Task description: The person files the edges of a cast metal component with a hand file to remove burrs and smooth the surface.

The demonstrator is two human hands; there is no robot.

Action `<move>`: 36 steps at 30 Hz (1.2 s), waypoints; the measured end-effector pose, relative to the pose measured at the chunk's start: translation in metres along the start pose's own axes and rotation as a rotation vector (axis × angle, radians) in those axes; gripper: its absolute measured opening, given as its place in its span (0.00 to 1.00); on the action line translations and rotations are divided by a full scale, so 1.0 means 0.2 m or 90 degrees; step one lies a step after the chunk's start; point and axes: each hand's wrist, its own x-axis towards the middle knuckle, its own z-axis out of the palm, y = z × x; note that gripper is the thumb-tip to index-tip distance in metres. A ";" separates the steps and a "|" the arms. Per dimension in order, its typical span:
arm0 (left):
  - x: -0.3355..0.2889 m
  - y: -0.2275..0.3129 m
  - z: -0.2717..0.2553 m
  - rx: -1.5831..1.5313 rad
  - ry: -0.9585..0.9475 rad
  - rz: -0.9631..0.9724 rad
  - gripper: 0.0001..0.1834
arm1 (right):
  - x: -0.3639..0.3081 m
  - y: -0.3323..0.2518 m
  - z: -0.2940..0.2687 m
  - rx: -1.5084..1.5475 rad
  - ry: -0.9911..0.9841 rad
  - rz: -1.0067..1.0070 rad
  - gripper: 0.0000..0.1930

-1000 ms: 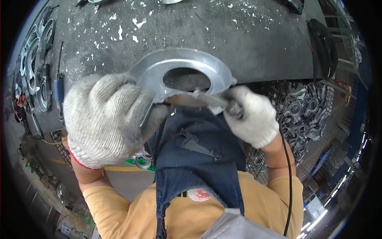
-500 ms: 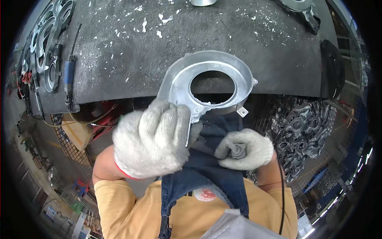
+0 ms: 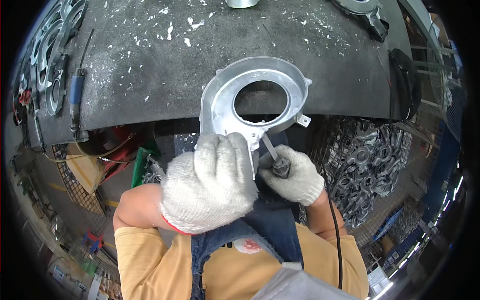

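Note:
A silvery cast-metal housing (image 3: pixel 222 97), shaped like a snail shell with a large round opening, is held at the bench's front edge. My gloved left hand (image 3: pixel 210 182) is closed around its lower left end; the thumb is hidden. In my gloved right hand (image 3: pixel 298 180) is a flat-bladed hand tool (image 3: pixel 281 167) with a grey handle. Its narrow blade points up and left, reaching the housing's lower edge just beside the left fingers. Whether the tip touches the metal cannot be made out. Ragged bright metal shows along that edge.
Metal chips lie scattered over the dark bench (image 3: pixel 165 90). At its left are a blue-gripped tool (image 3: pixel 76 92) and stacked metal castings (image 3: pixel 54 47). A wire basket of castings (image 3: pixel 370 160) stands low at right. A black cable (image 3: pixel 336 225) runs past my right arm.
My right hand has moved up toward the housing, and the tool's blade now shows at its lower edge. The housing has turned slightly. The whole view has shifted a little.

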 end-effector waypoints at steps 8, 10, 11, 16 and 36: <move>0.01 0.04 0.02 -0.028 -0.010 0.048 0.19 | 0.00 -0.04 -0.01 -0.029 0.040 -0.018 0.14; 0.02 0.02 0.04 -0.025 0.011 0.095 0.19 | 0.03 -0.08 -0.02 -0.090 0.101 -0.017 0.15; 0.03 0.02 0.04 -0.017 0.033 0.141 0.20 | 0.02 -0.07 0.00 -0.092 0.101 -0.016 0.15; 0.03 0.07 0.04 -0.048 0.018 0.087 0.21 | 0.05 0.01 -0.02 0.063 -0.070 0.006 0.16; 0.07 0.23 0.10 0.043 0.020 0.058 0.15 | 0.03 -0.10 0.00 -0.189 0.293 -0.033 0.09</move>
